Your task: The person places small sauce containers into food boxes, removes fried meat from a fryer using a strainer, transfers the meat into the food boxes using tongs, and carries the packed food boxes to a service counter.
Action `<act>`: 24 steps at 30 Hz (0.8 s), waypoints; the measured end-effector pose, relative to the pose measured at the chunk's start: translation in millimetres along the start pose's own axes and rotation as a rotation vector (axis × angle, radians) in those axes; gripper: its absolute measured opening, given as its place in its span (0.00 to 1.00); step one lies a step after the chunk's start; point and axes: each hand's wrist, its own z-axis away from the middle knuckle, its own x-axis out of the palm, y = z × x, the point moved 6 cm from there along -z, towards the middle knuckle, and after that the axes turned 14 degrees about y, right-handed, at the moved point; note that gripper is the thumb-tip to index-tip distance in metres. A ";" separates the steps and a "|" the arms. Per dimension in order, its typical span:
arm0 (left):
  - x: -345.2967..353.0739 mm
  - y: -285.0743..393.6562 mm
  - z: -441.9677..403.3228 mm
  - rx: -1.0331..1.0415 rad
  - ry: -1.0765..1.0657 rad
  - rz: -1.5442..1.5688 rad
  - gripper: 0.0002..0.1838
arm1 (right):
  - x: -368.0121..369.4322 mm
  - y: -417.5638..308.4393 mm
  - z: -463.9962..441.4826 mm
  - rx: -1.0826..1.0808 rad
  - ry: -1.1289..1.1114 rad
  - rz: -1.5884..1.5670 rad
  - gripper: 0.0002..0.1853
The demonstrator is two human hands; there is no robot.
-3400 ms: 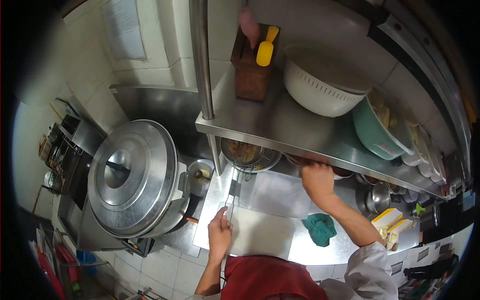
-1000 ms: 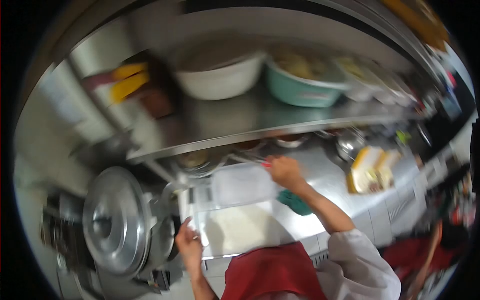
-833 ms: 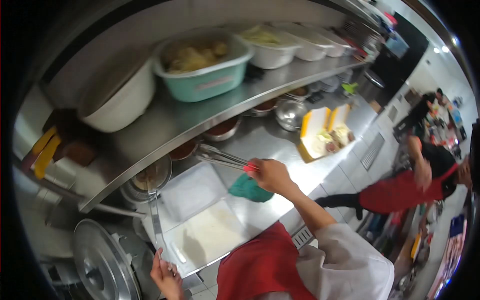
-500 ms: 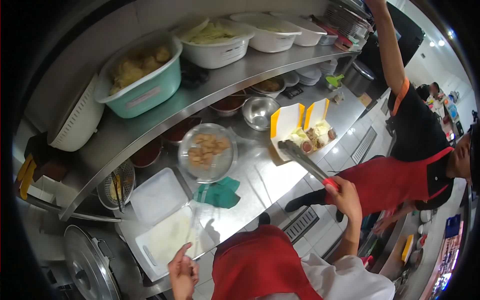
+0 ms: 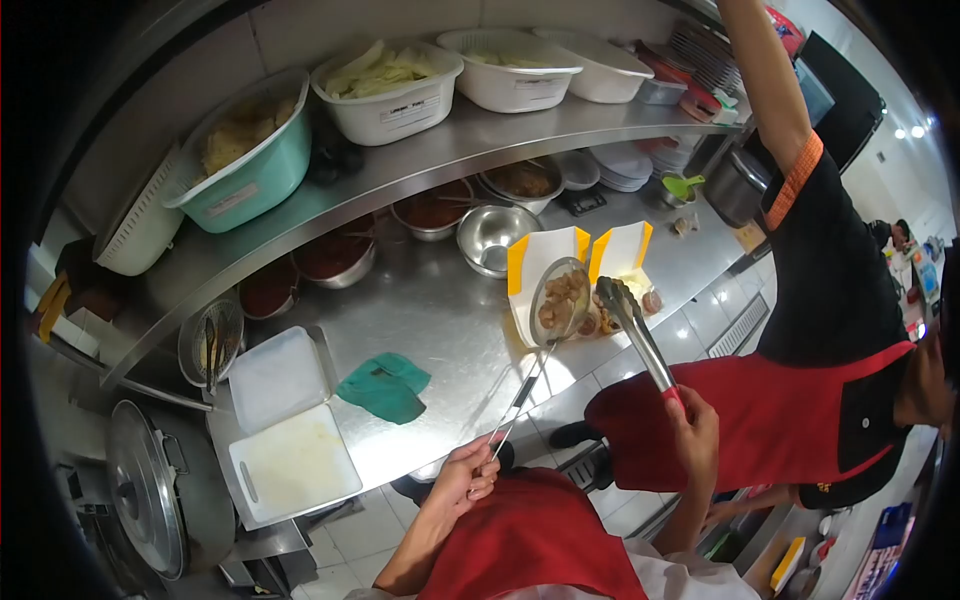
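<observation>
My left hand (image 5: 465, 473) is closed round the thin handle of a skimmer (image 5: 548, 350), whose round mesh holds brown chunks of food (image 5: 562, 303). The skimmer is over the near-left part of an open white and yellow takeaway box (image 5: 541, 250), hiding part of its contents. My right hand (image 5: 692, 425) grips metal tongs (image 5: 646, 343) with a red handle end. Their tips are above the second open box (image 5: 619, 252), just right of the skimmer. Pale food and a small brown-red cup or piece (image 5: 652, 301) show in that box.
A green cloth (image 5: 385, 387) and a white cutting board (image 5: 296, 462) lie on the steel counter (image 5: 420, 300). Sauce bowls (image 5: 335, 260) and a steel bowl (image 5: 492, 238) stand under the loaded shelf (image 5: 440, 140). A co-worker in a red apron (image 5: 680, 425) stands close by on the right, one arm raised.
The skimmer with the brown chunks has moved right, from over the counter's middle to the boxes. My left hand has risen and moved right with it. The tongs have shifted right.
</observation>
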 end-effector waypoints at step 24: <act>-92.1 71.1 98.6 0.068 0.000 -0.049 0.20 | 25.6 -97.5 62.6 -0.009 -0.179 -0.332 0.19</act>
